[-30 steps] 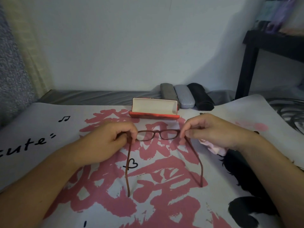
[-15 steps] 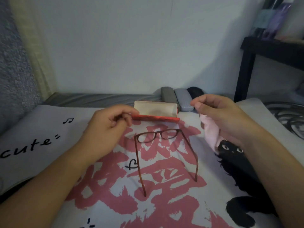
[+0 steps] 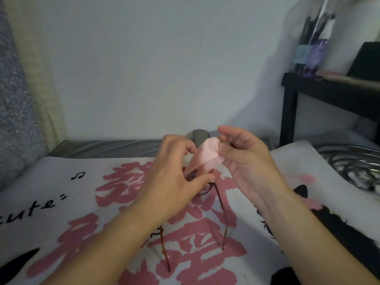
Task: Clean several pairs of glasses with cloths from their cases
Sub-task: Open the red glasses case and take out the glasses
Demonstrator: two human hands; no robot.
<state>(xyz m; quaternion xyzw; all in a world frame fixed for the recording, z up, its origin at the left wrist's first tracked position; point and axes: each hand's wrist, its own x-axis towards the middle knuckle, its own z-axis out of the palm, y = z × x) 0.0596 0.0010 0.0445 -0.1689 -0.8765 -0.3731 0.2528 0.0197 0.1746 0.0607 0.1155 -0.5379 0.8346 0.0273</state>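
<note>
Cloth (image 3: 207, 156), pink, hangs above the glasses (image 3: 221, 206), pinched between both hands: right hand (image 3: 242, 159) grasps its top edge, left hand (image 3: 174, 175) its lower corner. Glasses lie on the printed blanket (image 3: 61, 202), temples toward the person.

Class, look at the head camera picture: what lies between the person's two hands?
In the head view, a pink cloth spans the gap: the right hand pinches its upper end, the left hand its lower end.
</note>
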